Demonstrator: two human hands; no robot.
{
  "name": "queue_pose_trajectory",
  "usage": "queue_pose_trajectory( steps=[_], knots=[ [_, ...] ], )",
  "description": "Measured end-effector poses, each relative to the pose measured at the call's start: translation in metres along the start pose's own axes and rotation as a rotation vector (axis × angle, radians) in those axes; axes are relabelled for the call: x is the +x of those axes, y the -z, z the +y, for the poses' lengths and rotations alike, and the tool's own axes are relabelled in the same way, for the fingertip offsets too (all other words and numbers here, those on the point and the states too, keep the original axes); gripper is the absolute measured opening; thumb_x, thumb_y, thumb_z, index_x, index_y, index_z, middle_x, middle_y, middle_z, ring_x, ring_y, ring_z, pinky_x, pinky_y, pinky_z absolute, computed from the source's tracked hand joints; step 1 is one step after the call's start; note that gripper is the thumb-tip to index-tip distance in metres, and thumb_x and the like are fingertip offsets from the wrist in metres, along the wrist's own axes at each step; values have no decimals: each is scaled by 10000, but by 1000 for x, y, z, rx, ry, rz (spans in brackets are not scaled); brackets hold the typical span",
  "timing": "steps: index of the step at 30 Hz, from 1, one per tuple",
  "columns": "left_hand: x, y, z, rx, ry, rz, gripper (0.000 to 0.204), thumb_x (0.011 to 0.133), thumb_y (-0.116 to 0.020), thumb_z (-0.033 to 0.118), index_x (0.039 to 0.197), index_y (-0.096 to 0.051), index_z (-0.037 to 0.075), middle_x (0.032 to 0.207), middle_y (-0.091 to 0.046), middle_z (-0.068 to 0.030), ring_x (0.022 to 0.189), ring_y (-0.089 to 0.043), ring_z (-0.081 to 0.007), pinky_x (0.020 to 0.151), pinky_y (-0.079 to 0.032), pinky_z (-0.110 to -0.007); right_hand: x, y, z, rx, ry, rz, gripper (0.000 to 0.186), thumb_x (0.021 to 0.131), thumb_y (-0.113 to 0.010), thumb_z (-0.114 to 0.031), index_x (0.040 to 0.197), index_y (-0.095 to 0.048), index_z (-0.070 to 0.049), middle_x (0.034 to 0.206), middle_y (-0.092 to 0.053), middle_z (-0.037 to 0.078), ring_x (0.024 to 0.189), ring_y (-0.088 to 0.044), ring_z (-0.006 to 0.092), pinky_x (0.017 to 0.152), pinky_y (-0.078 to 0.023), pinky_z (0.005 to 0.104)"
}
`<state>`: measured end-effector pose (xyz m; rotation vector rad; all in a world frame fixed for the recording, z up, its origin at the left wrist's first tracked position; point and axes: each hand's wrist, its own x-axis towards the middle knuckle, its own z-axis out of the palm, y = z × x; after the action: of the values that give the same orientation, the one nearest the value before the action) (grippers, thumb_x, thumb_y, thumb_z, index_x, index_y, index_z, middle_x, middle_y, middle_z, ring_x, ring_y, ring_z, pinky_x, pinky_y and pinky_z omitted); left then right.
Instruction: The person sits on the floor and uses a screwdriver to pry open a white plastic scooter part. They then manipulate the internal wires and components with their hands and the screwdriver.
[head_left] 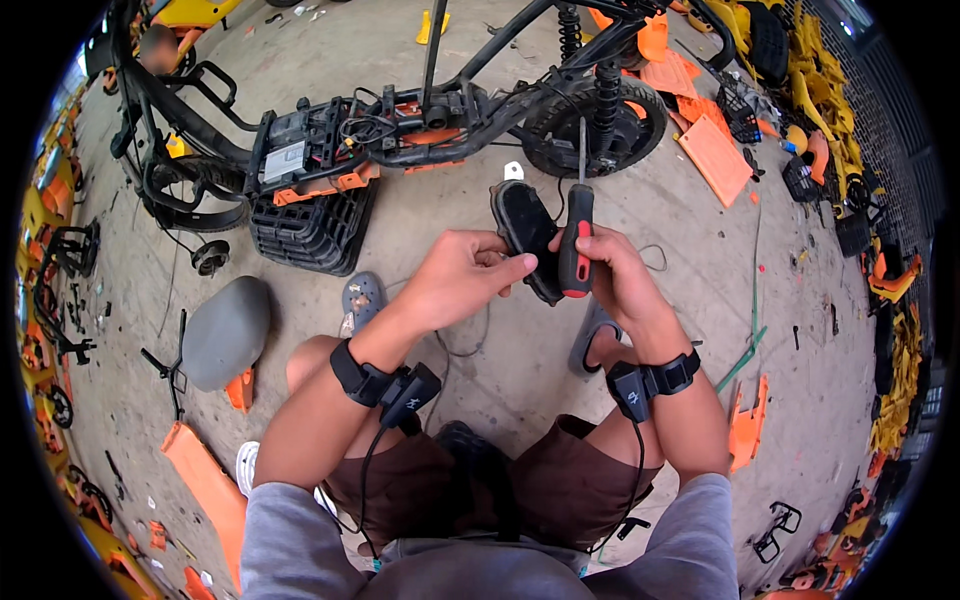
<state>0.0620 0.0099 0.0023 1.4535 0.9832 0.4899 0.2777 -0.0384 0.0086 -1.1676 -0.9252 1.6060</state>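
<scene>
The person sits low over the concrete floor (520,200), knees apart, and holds a small black oval part (525,235) up between both hands. The left hand (462,275) is closed on the near left edge of the part, thumb and fingers pinching it. The right hand (610,275) is wrapped around a screwdriver (577,235) with a red and black handle, its thin shaft pointing away toward the far side; the same hand seems to steady the right edge of the part, though I cannot tell how firmly. Just beyond the hands lies a stripped black scooter frame (400,125) on its side, with a rear wheel (600,125) to the right and loose wires in its middle. A grey seat (225,330) rests on the floor to the left, orange panels (710,150) are scattered at the far right, and a sandal (362,298) shows near the left knee. Both wrists carry black strapped devices with cables. As I see it, the risk lies in the grip: the part is held in the air with nothing under it, so a push from the screwdriver could twist it out of the pinch, or the tip could skid toward the left fingers.
</scene>
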Motion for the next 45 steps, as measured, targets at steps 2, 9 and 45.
queue_pose_trajectory(
  steps=[2,9,45],
  knots=[
    [-4,3,3,-116,22,-1,267,910,-706,246,886,-669,-18,703,-634,-5,548,-492,-46,495,-374,-211,1,-2,2,86,21,85,317,888,-544,-244,1012,-658,24,970,-648,106,871,-606,174,780,-483,297],
    [0,3,0,-318,-54,62,198,942,-661,177,957,-654,-20,777,-671,-49,582,-544,-78,551,-430,-223,0,0,1,291,57,116,339,871,-491,-249,969,-650,33,1057,-631,129,1001,-577,222,898,-459,365],
    [5,-8,-14,-554,-271,18,205,979,-597,161,1066,-593,-25,947,-682,-116,838,-660,-194,797,-529,-329,0,-8,2,419,-80,141,383,951,-598,-396,1064,-548,-33,791,-611,114,473,-483,153,541,-418,301]
  ],
)
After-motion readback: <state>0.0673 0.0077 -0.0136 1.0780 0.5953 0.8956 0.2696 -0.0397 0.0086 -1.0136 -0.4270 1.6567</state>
